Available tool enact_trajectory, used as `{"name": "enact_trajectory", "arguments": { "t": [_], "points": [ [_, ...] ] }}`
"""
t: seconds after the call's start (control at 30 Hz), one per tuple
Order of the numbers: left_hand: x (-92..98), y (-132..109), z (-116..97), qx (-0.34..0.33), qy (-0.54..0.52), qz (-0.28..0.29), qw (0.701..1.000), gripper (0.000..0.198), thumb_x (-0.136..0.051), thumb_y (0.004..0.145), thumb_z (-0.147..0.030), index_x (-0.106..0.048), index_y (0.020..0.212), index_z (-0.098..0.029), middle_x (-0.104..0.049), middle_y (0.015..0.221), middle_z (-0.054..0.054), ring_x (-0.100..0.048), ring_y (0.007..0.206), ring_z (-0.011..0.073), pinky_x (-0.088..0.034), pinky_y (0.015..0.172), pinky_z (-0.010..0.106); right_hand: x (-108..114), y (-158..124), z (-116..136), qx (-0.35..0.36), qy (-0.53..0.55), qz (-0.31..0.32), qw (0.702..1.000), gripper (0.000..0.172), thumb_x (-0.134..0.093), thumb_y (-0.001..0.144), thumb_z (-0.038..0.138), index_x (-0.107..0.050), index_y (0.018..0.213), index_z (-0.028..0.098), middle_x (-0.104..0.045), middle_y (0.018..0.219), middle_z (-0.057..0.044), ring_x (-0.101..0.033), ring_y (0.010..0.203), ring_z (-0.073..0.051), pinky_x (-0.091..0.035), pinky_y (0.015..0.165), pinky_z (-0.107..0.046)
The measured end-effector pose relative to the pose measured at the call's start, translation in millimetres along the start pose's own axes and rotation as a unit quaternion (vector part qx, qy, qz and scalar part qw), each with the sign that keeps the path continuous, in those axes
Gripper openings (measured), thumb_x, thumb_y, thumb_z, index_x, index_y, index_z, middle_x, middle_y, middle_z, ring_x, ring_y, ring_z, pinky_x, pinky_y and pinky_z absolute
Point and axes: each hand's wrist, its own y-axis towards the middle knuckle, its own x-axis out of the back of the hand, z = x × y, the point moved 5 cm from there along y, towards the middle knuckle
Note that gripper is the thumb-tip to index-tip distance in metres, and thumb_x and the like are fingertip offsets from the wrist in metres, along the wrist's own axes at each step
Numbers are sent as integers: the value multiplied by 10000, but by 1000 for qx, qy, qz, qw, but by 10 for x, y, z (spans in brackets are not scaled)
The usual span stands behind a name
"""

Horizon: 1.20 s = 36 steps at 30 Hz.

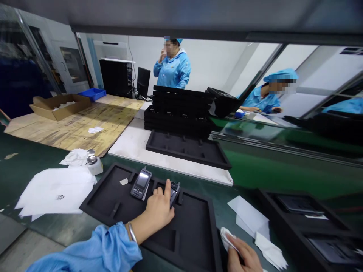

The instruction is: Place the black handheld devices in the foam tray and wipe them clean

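Observation:
A black foam tray (193, 234) lies in front of me on the green bench. Two dark handheld devices sit in its far slots: one (141, 183) at the left, another (174, 192) to its right. My left hand (157, 209) rests on the right-hand device, index finger stretched along it and fingers curled over it. My right hand (243, 257) is at the bottom edge, right of the tray, closed on a white cloth (227, 238).
White paper sheets (56, 190) and a small metal-capped bottle (93, 163) lie left of the tray. An empty tray (187, 149) and a stack of black trays (181, 111) stand behind. More trays (317, 223) sit at right. Two people in blue work beyond.

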Motion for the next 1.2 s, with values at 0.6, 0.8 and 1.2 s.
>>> {"name": "enact_trajectory", "arguments": {
  "t": [0.6,0.8,1.2],
  "points": [
    [-273,151,169,276,-832,205,436,457,-420,961,-428,-568,1108,-21,-703,959,190,-666,657,170,-516,595,252,-135,28,-109,-78,-14,60,995,740,-405,742,832,-719,884,177,-658,1063,-135,-605,1035,-364,-449,951,-496],
    [-274,-26,208,317,-809,186,459,557,-447,973,-498,-570,1079,35,-698,871,215,-710,730,233,-559,715,306,-115,29,-60,-108,-6,71,992,674,-446,720,775,-712,889,179,-662,1068,-132,-601,1053,-361,-446,970,-482],
    [401,-824,358,-96,-300,92,945,424,-566,882,-235,-584,1305,-224,-603,1316,115,-551,1202,285,-397,1068,451,-81,20,11,-105,6,58,993,658,-491,743,738,-715,959,158,-666,1060,-123,-602,1051,-341,-433,997,-458]
  ]
}}
